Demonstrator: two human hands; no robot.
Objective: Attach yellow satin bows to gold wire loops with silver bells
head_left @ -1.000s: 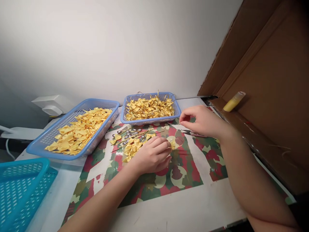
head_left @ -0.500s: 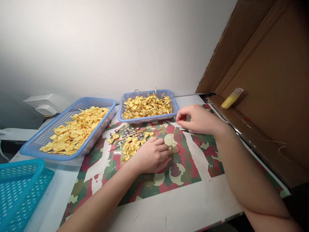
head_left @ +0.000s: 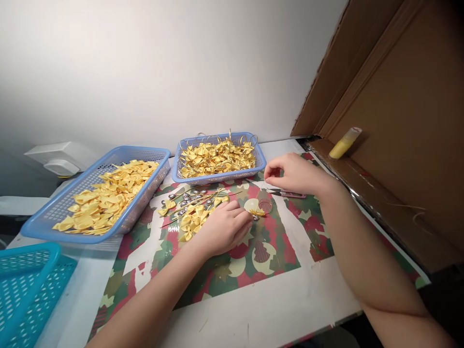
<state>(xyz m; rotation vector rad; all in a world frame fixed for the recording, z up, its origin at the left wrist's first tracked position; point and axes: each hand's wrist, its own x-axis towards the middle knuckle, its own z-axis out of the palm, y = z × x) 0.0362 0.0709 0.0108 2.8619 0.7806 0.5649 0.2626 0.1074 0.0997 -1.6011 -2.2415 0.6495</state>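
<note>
My left hand [head_left: 221, 227] rests on the patterned mat [head_left: 275, 246], fingers pinched on a small yellow ribbon bow [head_left: 258, 211]. My right hand [head_left: 295, 174] hovers just beyond it, thumb and forefinger pinched together; a thin gold cord seems to run from them to the bow, too fine to be sure. A loose pile of yellow bows, gold cords and small silver beads [head_left: 192, 208] lies by my left hand. Small scissors [head_left: 288, 194] lie under my right hand.
A blue basket [head_left: 47, 227] of plain yellow bows stands at the left. A smaller blue basket [head_left: 261, 162] of bows with gold loops stands at the back. A teal basket [head_left: 25, 280] is at the near left. Brown cardboard [head_left: 406, 121] with a yellow tube [head_left: 344, 142] walls the right.
My right hand has drifted slightly left and back, keeping its pinch. My left hand has turned the bow a little on the mat. The view has shifted slightly.
</note>
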